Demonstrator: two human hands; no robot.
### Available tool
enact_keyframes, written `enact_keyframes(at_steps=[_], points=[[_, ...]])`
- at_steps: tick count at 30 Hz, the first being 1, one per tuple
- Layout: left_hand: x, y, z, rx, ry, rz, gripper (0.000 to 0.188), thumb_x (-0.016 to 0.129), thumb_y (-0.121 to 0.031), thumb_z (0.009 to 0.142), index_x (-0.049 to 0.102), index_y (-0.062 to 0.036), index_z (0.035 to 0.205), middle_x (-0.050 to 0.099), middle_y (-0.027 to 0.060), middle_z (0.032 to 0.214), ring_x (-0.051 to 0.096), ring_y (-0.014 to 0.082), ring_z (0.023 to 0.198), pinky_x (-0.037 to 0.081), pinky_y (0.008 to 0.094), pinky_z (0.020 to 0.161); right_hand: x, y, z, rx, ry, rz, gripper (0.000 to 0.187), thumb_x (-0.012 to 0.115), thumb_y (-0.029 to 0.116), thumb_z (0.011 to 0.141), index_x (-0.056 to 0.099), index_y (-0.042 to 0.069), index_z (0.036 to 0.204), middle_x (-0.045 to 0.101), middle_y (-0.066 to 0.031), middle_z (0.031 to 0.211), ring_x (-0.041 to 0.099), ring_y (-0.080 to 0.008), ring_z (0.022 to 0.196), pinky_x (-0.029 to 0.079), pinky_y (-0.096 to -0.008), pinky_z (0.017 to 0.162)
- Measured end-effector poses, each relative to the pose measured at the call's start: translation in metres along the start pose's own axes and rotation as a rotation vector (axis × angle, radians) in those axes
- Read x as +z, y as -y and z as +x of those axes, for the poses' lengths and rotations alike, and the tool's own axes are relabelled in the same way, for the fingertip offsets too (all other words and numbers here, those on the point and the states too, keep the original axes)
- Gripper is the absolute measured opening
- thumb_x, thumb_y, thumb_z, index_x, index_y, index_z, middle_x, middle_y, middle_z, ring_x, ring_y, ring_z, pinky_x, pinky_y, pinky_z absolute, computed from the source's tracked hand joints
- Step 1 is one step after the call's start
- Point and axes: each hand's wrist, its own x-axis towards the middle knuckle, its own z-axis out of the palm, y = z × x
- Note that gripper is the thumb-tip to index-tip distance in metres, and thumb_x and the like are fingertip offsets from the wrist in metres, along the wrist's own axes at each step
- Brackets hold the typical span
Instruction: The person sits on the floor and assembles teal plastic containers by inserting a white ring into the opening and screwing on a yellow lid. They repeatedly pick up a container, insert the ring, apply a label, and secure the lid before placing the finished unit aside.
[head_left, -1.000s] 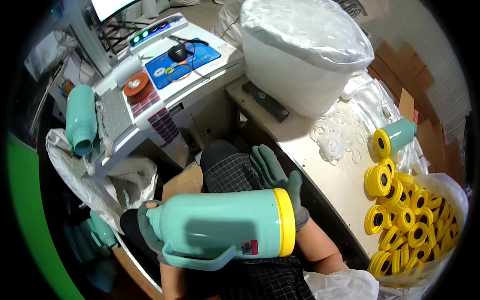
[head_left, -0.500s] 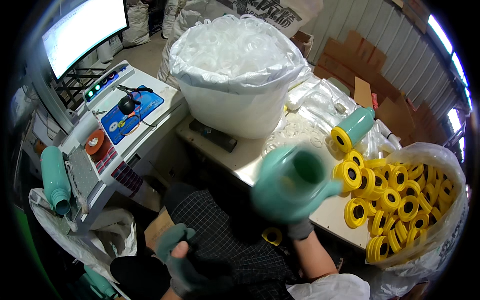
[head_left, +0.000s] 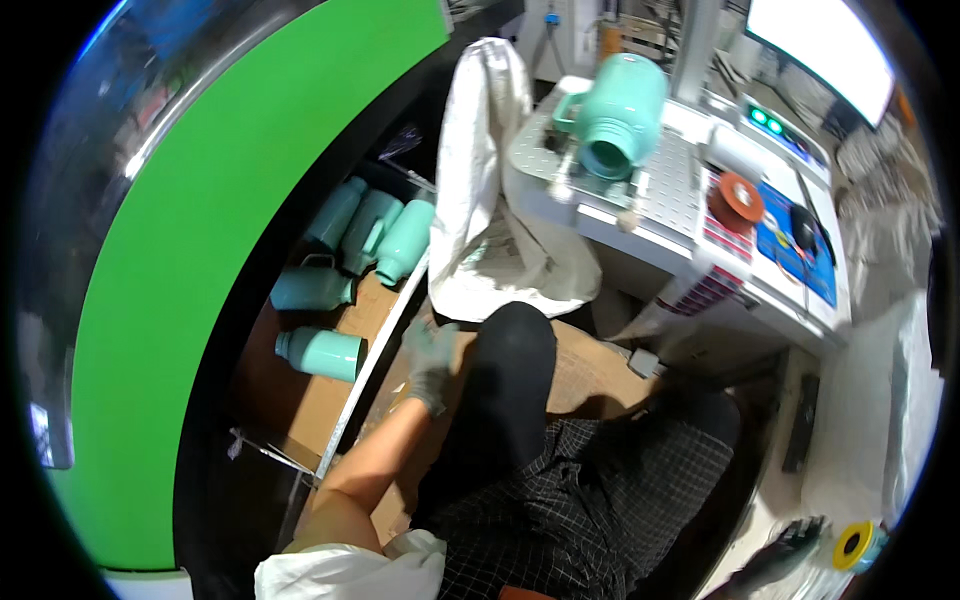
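Observation:
My left hand (head_left: 430, 362), in a grey-green glove, reaches down with its fingers stretched out and nothing in them. It is beside the pale edge (head_left: 378, 355) of a cardboard-lined bin. Inside the bin lie several teal jug bodies, among them one on its side (head_left: 335, 354) and one with a handle (head_left: 405, 242). At the lower right, my right hand (head_left: 788, 552) is gloved and empty, its fingers apart over the table. Close by is a teal jug with a yellow ring (head_left: 855, 546), cut off by the view's rim.
A teal jug with a handle (head_left: 625, 105) lies on the workstation, its mouth toward me. A white woven sack (head_left: 470, 270) hangs below. An orange tape roll (head_left: 735, 203), a mouse (head_left: 803, 228) and a screen (head_left: 825, 45) are farther right. A green machine panel (head_left: 190, 260) curves along the left.
My view has swung left to the bin. The teal jug has left my right hand, which is now over the table. My left hand has moved from my lap to beside the bin.

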Motion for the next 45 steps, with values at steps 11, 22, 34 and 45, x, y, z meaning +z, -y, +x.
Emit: enact_keyframes(at_steps=[11,22,34,45], points=[[-0.005,0.205,0.202,-0.029,0.112,0.624,0.045,0.059,-0.038,0.104,0.061,0.0021,0.124,0.068,0.0173,0.108,0.065,0.0320,0.097,0.052,0.0457,0.086,0.169,-0.009,-0.148,0.068,0.510,-0.311,0.044,0.060,0.028,0.106,0.056,0.002,0.141,0.063,-0.0149,0.131,0.061,-0.0248,0.118,0.051,-0.0387,0.102],[0.024,0.096,0.165,-0.236,-0.390,-0.547,0.051,0.074,-0.030,0.092,0.062,0.0086,0.123,0.066,0.0287,0.125,0.064,0.0408,0.109,0.051,0.0526,0.094,0.233,0.037,-0.195,0.119,0.726,-0.266,0.025,0.048,0.004,0.106,0.067,-0.005,0.119,0.069,-0.0070,0.103,0.062,-0.0104,0.088,0.052,-0.0261,0.081],[0.009,-0.262,-0.093,1.524,0.800,-0.160,0.071,0.085,-0.034,0.080,0.056,-0.0067,0.138,0.064,0.0174,0.126,0.063,0.0338,0.114,0.051,0.0499,0.098,0.191,0.055,-0.233,-0.323,1.287,-0.161,0.073,0.067,0.037,0.101,0.037,0.004,0.160,0.040,-0.0260,0.160,0.048,-0.0414,0.141,0.040,-0.0477,0.118],[0.091,-0.329,-0.182,0.982,1.671,-0.174,0.089,0.088,-0.032,0.071,0.051,-0.0033,0.146,0.064,0.0233,0.134,0.066,0.0374,0.120,0.054,0.0469,0.101,0.116,0.118,-0.192,-0.590,1.170,-0.428,0.025,0.066,0.002,0.087,0.071,0.001,0.112,0.072,-0.0211,0.104,0.070,-0.0407,0.098,0.057,-0.0456,0.085]])
